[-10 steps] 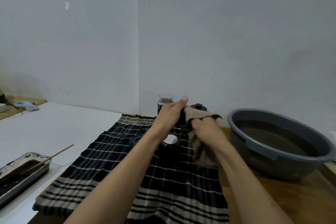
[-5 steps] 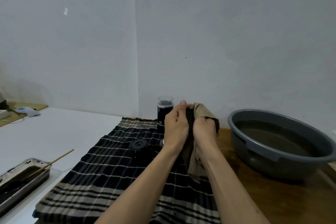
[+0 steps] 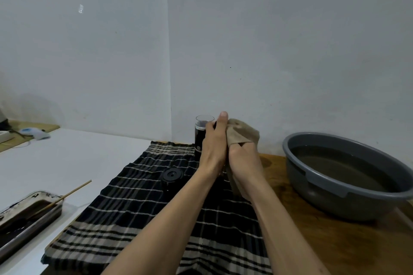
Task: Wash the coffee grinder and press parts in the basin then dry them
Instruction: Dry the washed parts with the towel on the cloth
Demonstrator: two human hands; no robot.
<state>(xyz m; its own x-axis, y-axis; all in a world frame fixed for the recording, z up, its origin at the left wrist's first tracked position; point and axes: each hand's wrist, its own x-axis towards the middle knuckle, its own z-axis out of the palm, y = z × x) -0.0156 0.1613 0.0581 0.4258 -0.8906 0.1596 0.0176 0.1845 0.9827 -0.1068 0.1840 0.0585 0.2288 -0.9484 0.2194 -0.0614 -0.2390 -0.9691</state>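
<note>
My left hand (image 3: 214,143) and my right hand (image 3: 243,158) are raised together above the checked towel (image 3: 134,212). Between them they hold a dark part that is almost wholly hidden. My right hand grips a tan cloth (image 3: 242,134) wrapped over that part, and its tail hangs below my wrist. Behind my left hand stands a tall black cylinder with a clear top (image 3: 201,136). A round black lid-like part (image 3: 172,176) lies on the towel to the left. The grey basin (image 3: 317,183) holds murky water at the right.
A metal tray (image 3: 26,216) with dark liquid and a wooden stick (image 3: 67,195) sits at the front left on the white surface. A small white and blue device (image 3: 36,133) lies far left. The wall stands close behind the wooden table (image 3: 335,248).
Both hands have lifted the wrapped part up off the towel and drawn close together. The round black part on the towel has come into view. The cloth now covers the part's top.
</note>
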